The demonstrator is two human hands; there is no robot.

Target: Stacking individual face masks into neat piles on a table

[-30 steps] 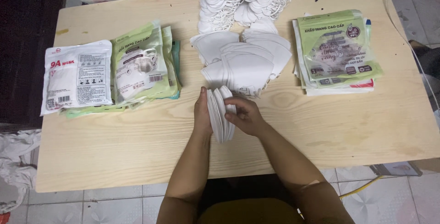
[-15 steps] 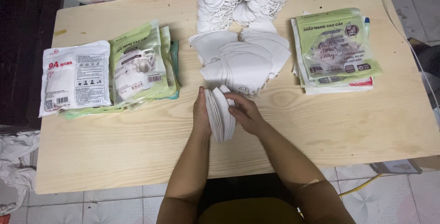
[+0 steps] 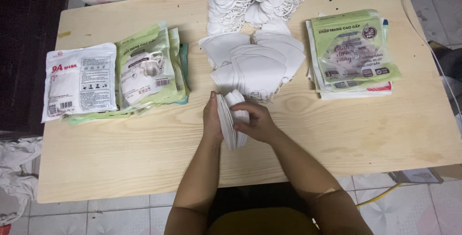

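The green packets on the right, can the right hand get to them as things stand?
Probably yes: bare table lies between the right hand and the green packets, though that hand now holds a mask stack.

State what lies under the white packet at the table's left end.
Under the white packet green packet edges stick out along its lower side. How many lie beneath is hidden. The wooden table carries them.

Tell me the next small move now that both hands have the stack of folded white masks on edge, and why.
Probably tap the mask stack on the table to square it. The left hand and right hand press it from both sides, upright, yet its top edges look fanned and uneven.
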